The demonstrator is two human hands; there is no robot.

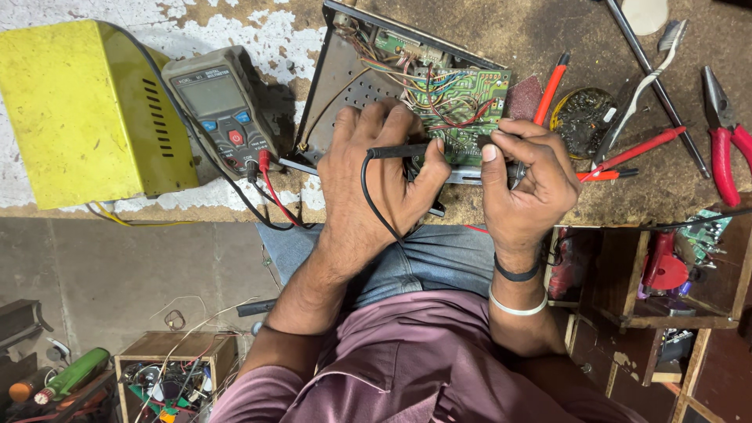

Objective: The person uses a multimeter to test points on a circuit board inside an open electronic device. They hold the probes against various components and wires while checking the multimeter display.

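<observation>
Left hand (376,176): grip closed on thin black meter probe (403,150), tip over green wired circuit board (458,106) in open metal chassis (345,78) on brown worktop (548,31). Right hand (521,176): grip narrow, contents hidden. Grey digital multimeter (223,106) left, beside yellow metal box (86,110); red-handled pliers (724,141) far right.

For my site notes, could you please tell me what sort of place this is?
Most likely an electronics repair workbench: a multimeter sits beside an opened chassis with a green circuit board, the left hand holds a black probe, and red-handled pliers lie nearby.
</observation>
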